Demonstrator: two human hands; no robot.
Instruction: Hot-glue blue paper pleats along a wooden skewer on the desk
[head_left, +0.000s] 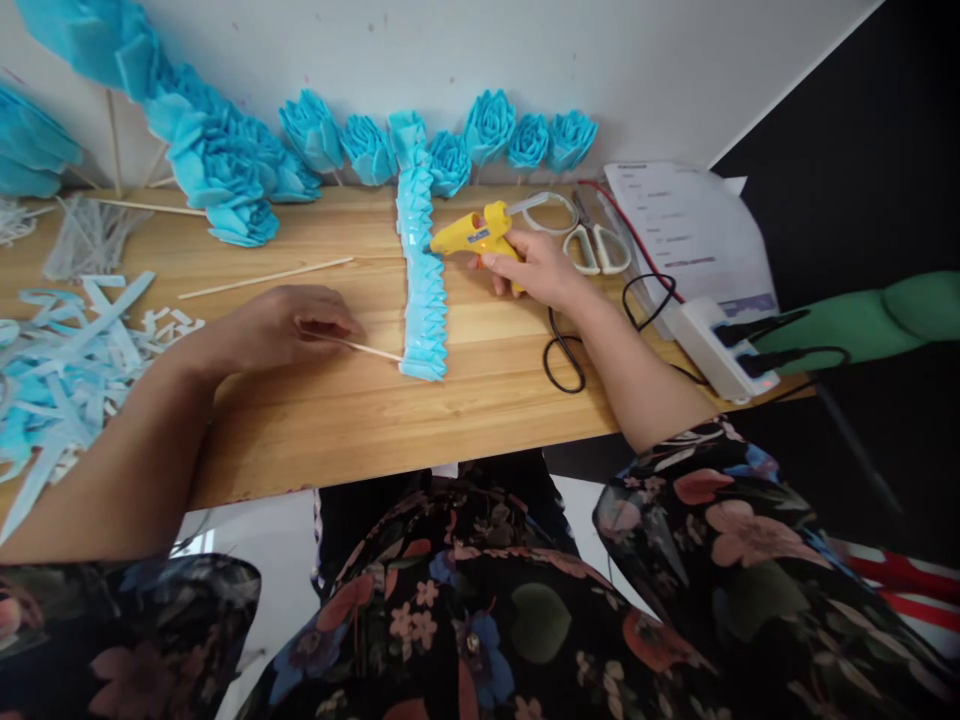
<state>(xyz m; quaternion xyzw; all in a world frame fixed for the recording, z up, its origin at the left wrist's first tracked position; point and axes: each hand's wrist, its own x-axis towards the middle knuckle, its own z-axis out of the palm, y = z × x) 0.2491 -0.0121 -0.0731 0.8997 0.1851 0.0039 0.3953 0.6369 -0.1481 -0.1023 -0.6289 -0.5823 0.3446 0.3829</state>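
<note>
My right hand (536, 267) is wrapped round a yellow hot glue gun (474, 232). The gun's nozzle points left and meets a long pleated strip of blue crepe paper (425, 290), which lies lengthwise away from me on the table. Shiny streaks show along the strip's left side. In my left hand (296, 325) a thin wooden stick (373, 351) is pinched, and its far tip touches the strip's near end. Another bare wooden stick (266, 278) lies behind that hand.
Several blue paper flowers (489, 125) on sticks lean against the wall. Paper scraps (64, 370) and clear glue sticks (94, 238) lie at left. White-handled scissors (596, 245), a printed sheet (686, 235) and a power strip (724, 350) with black cables are at right.
</note>
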